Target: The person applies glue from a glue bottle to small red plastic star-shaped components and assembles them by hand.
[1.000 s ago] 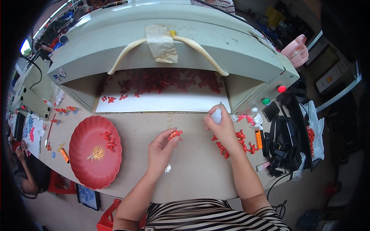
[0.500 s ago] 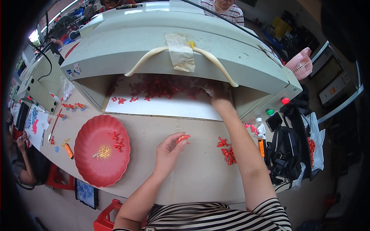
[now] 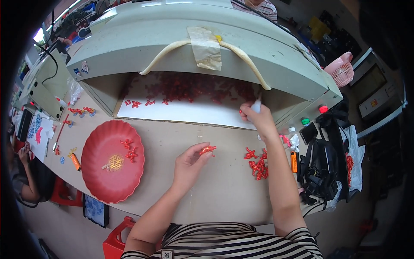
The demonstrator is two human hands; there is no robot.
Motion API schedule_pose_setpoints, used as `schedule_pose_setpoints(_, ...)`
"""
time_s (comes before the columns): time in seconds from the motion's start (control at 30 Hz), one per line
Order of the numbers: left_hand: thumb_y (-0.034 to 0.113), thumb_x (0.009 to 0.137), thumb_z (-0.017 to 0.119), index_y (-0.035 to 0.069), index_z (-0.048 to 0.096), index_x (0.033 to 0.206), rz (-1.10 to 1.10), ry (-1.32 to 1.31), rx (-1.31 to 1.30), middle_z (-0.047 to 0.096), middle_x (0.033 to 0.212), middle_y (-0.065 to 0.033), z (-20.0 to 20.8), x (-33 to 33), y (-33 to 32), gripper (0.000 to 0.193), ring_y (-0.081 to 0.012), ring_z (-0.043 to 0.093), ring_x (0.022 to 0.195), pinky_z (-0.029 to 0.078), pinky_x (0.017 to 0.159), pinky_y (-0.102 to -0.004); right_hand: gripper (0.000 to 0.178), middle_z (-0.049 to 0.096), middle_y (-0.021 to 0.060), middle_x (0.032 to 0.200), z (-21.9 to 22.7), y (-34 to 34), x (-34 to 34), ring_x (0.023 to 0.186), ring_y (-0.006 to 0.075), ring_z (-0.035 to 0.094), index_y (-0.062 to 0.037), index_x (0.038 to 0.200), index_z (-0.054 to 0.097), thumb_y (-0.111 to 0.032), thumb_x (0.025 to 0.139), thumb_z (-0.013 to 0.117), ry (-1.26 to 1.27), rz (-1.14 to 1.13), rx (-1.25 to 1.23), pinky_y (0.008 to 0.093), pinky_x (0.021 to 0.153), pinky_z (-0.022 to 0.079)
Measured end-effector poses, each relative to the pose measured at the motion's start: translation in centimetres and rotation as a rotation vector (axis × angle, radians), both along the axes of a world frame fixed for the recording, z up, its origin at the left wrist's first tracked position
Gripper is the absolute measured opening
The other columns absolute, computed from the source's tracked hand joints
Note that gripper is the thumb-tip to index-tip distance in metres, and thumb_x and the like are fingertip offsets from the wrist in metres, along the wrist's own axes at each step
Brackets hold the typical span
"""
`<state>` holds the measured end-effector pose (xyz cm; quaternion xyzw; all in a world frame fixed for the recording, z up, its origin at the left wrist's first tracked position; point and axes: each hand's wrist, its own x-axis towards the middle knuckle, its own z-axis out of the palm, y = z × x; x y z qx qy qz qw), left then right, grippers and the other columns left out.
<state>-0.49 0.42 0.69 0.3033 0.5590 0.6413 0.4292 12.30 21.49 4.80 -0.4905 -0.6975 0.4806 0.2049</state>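
A small shiny red figurine with gold marks is pinched between the thumb and fingers of my left hand, above the table. My right hand is at the front right of the box opening. It grips a small white squeeze bottle, nozzle pointing up and away. A tiny red piece shows at its fingertips. Several red figurines lie on the table left of my right forearm. Inside the box, loose red parts lie heaped on a white sheet.
A scalloped red bowl with two red figurines stands at the left. The grey-green box overhangs the far side. An orange lighter, a phone and a black bag are at the right. Painted figurines stand far left.
My right hand has drawn back from inside the box toward its front edge, and the white bottle now shows clearly in it. My left hand still holds the figurine, barely moved.
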Motion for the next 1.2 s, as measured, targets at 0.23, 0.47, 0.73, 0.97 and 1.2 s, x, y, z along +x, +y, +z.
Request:
schedule_pose_setpoints(0.23, 0.006, 0.080, 0.063, 0.004, 0.060, 0.106, -0.095, 0.293, 0.115, 0.063, 0.097, -0.0075, -0.2, 1.0, -0.6, 0.026, -0.0134, 0.060, 0.084, 0.048, 0.074, -0.0246, 0.018, 0.059, 0.0058, 0.081, 0.4, -9.4, 2.8, 0.072, 0.0125, 0.057, -0.0009, 0.097, 0.057, -0.012, 0.083, 0.060, 0.625, -0.084, -0.488, 0.0260, 0.067, 0.048)
schedule_pose_setpoints(0.47, 0.004, 0.076, 0.066, 0.004, 0.061, 0.104, -0.088, 0.523, 0.157, 0.062, 0.096, -0.0093, 0.1, 1.2, -0.5, 0.028, -0.0161, 0.061, 0.083, 0.049, 0.072, -0.0260, 0.013, 0.059, 0.0058, 0.082, -1.0, -12.0, 3.5, 0.074, 0.0138, 0.059, -0.0009, 0.093, 0.057, -0.009, 0.083, 0.060, 0.701, -0.070, -0.570, 0.0266, 0.068, 0.049)
schedule_pose_setpoints(0.73, 0.003, 0.075, 0.066, 0.004, 0.062, 0.103, -0.087, 0.559, 0.147, 0.062, 0.095, -0.0093, 0.2, 1.2, -0.6, 0.028, -0.0161, 0.061, 0.081, 0.049, 0.072, -0.0257, 0.014, 0.060, 0.0070, 0.083, -1.4, -12.4, 3.8, 0.076, 0.0144, 0.060, 0.0008, 0.094, 0.056, -0.007, 0.083, 0.060, 0.665, -0.013, -0.396, 0.0273, 0.069, 0.050)
schedule_pose_setpoints(0.97, 0.004, 0.076, 0.066, 0.004, 0.062, 0.103, -0.096, 0.558, 0.137, 0.062, 0.094, -0.0092, 0.0, 1.2, -0.5, 0.028, -0.0160, 0.060, 0.081, 0.049, 0.073, -0.0257, 0.012, 0.062, 0.0075, 0.086, -1.4, -12.5, 3.8, 0.077, 0.0130, 0.060, 0.0014, 0.093, 0.057, -0.002, 0.081, 0.060, 0.637, -0.001, -0.282, 0.0247, 0.071, 0.049)
schedule_pose_setpoints(1.2, 0.004, 0.077, 0.066, 0.003, 0.061, 0.105, -0.127, 0.457, 0.120, 0.063, 0.095, -0.0083, -0.2, 1.1, -0.6, 0.029, -0.0144, 0.060, 0.084, 0.049, 0.075, -0.0257, 0.010, 0.062, 0.0036, 0.088, -1.4, -12.8, 3.6, 0.081, 0.0116, 0.058, -0.0018, 0.087, 0.062, -0.002, 0.077, 0.064, 0.541, 0.062, 0.086, 0.0246, 0.071, 0.046)
